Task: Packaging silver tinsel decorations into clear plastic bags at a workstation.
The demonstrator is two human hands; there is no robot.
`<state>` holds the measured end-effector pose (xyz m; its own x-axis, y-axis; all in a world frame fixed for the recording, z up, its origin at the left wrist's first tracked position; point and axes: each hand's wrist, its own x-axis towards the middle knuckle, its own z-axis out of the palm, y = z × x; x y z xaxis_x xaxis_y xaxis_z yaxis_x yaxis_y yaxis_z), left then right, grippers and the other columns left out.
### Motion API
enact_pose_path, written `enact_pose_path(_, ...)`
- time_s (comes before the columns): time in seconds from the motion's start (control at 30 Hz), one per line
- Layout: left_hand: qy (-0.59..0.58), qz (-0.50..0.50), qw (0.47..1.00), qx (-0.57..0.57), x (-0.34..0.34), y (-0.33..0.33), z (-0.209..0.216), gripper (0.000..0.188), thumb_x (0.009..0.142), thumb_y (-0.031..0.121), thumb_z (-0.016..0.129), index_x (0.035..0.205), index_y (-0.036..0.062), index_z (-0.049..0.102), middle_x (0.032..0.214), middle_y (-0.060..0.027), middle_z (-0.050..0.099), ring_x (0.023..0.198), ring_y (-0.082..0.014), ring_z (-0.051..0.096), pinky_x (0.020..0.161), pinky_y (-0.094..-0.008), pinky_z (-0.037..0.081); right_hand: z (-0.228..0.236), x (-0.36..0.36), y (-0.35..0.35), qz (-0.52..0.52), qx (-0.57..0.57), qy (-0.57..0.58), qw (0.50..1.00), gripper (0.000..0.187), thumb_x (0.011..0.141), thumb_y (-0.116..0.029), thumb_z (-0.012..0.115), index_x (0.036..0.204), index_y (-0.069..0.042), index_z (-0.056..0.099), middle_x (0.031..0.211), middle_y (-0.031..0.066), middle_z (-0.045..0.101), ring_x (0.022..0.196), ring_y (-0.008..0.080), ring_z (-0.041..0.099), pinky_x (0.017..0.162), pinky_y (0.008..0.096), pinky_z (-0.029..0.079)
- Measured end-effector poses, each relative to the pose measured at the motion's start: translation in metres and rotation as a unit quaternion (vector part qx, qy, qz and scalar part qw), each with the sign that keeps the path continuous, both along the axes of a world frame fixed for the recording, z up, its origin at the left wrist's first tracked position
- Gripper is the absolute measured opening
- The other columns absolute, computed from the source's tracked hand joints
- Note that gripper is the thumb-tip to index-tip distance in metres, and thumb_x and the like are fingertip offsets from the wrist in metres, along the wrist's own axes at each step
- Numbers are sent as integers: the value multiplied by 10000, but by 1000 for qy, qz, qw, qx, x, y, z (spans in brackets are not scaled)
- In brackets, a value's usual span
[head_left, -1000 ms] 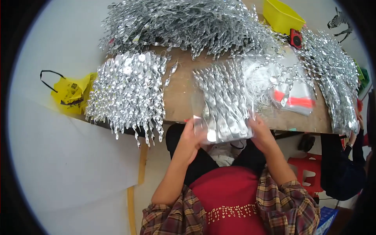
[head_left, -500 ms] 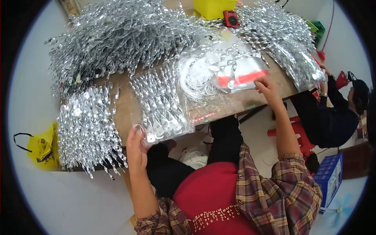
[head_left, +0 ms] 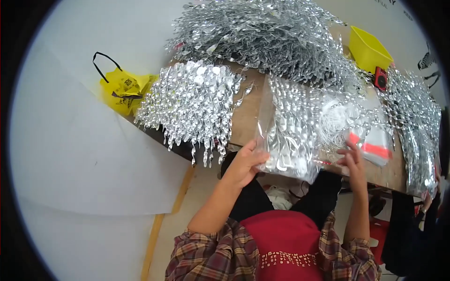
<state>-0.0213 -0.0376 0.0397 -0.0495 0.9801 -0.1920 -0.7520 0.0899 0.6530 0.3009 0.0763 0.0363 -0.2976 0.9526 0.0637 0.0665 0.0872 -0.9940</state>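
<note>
My left hand [head_left: 244, 165] is closed on the lower left corner of a clear plastic bag [head_left: 263, 122] at the table's front edge. Rows of silver twisted spiral strips [head_left: 293, 124] lie in or under that bag; the shine hides which. To its right, my right hand [head_left: 354, 164] hovers over the table edge with its fingers apart and slightly blurred. Nothing shows between them. Just beyond those fingers lies a stack of clear bags with a red band [head_left: 377, 151], a silver spiral strip crossing it. A coil of white string [head_left: 336, 119] rests between the two.
A large heap of silver spirals [head_left: 262, 42] covers the back. More spirals hang over the front left edge [head_left: 192, 103] and lie at the right [head_left: 419, 126]. Beyond are a yellow bin [head_left: 368, 49], a red radio-like box [head_left: 380, 78], a yellow bag [head_left: 123, 91] and a person's dark sleeve [head_left: 431, 225].
The view has swung left, so the table appears further right. My right hand has come off the red-banded stack and moved left toward the strip-filled bag. My left hand still grips its corner.
</note>
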Motion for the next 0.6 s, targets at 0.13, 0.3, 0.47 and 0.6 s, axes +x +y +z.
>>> enact_pose_path(0.13,-32,-52,997,39,9,-17,14,567,811,-30,607,1328,2,376,1065,-105,614,956,-166,613,833,-277,489,-5,-39,-24,133,-211,235,940,678,875,-300,623,1408,-74,269,1119,68,561,875,140,587,812,310,491)
enact_pose_path(0.3,24,-139,988,54,15,-29,19,639,826,19,624,1389,28,322,1126,-118,602,963,-146,602,830,-258,471,-11,-44,-31,81,-241,311,916,686,807,-229,669,1374,-68,317,1089,64,575,970,175,584,891,361,485)
enact_pose_path(0.47,355,121,926,36,-64,-23,40,464,883,145,592,1306,18,449,1099,-81,621,907,-126,600,788,-256,473,-18,-1,-19,11,-199,326,924,618,787,-169,652,1331,-66,379,1149,69,571,1030,200,575,898,381,485)
enact_pose_path(0.6,762,326,553,-89,-210,-9,36,343,865,257,564,1101,15,623,1050,-186,636,939,-331,613,834,-390,469,-18,30,-14,-44,-167,277,945,539,824,-251,607,1295,-54,436,1171,72,569,1046,224,571,910,392,468)
